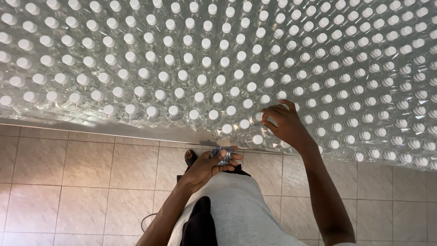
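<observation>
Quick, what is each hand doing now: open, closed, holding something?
Left hand: closed around a small bunch of patterned grey items.
Right hand: fingers curled at a white bottle cap; grip cannot be told.
</observation>
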